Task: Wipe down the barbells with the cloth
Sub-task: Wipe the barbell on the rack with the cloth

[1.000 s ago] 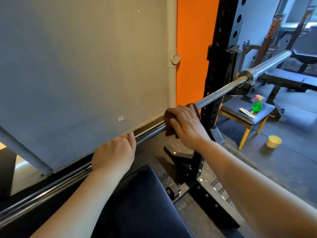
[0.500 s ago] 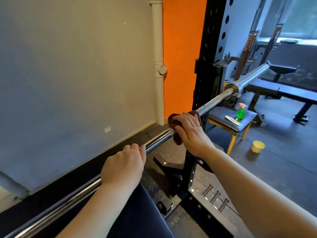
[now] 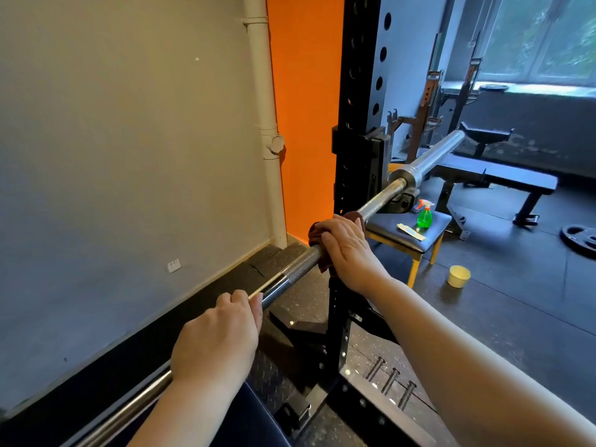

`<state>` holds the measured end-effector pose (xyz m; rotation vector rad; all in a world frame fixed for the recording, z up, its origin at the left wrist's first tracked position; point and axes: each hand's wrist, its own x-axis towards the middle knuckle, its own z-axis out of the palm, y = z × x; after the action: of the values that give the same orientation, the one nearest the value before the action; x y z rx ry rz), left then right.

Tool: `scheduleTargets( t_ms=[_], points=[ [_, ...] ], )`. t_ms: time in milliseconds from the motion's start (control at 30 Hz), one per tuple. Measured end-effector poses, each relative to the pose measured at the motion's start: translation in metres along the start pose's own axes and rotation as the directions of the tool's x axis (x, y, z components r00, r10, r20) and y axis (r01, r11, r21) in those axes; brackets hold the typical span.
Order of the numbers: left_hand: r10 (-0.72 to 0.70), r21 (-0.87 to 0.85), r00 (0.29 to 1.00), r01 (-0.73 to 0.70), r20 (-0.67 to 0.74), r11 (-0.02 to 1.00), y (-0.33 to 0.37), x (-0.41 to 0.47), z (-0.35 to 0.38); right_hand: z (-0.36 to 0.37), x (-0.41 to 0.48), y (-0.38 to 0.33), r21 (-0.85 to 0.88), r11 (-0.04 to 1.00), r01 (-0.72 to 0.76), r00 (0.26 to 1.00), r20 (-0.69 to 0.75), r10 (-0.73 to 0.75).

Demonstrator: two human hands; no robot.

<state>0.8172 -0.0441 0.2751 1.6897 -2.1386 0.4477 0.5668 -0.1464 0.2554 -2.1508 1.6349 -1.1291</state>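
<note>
The steel barbell [image 3: 300,264] lies across the black rack [image 3: 346,156], slanting from lower left to upper right, its shaft partly knurled. A dark maroon cloth [image 3: 315,235] wraps the knurled stretch beside the upright.

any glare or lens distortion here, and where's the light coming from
Head view: daylight enters from the window at upper right; a thin white glint runs along the barbell between the left hand and right hand; the wide lens leans and bows the pipe; no marked blur.
</note>
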Motion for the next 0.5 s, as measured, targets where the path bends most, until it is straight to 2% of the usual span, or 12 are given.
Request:
scheduleTargets(
  t_ms=[100,167,267,333,400,500],
  points=[
    [-0.005,0.027,1.0,0.005,0.017,1.0,0.003,0.004,0.001,0.023,-0.004,-0.022,0.062,0.993,-0.096,0.99,-0.1,0.102],
    [0.003,0.065,1.0,-0.005,0.03,0.998,0.007,0.008,0.003,0.034,-0.015,-0.033,0.077,0.996,-0.038,0.992,-0.117,0.047],
    [0.005,0.06,0.999,-0.007,0.037,0.998,0.015,0.016,0.006,0.02,-0.021,-0.019,0.014,0.996,0.086,0.996,-0.02,-0.085],
    [-0.003,0.037,0.999,0.001,0.051,0.999,0.018,0.021,0.008,0.005,-0.013,0.002,-0.047,0.991,0.125,0.992,0.032,-0.124],
    [-0.015,-0.002,0.997,0.015,0.079,1.0,0.021,0.027,0.009,-0.004,-0.001,0.02,-0.031,0.998,0.061,0.998,0.011,-0.06],
    [-0.011,0.003,0.993,0.01,0.117,1.0,0.027,0.036,0.012,0.005,0.009,0.017,0.105,0.991,-0.086,0.992,-0.087,0.096]
  ],
)
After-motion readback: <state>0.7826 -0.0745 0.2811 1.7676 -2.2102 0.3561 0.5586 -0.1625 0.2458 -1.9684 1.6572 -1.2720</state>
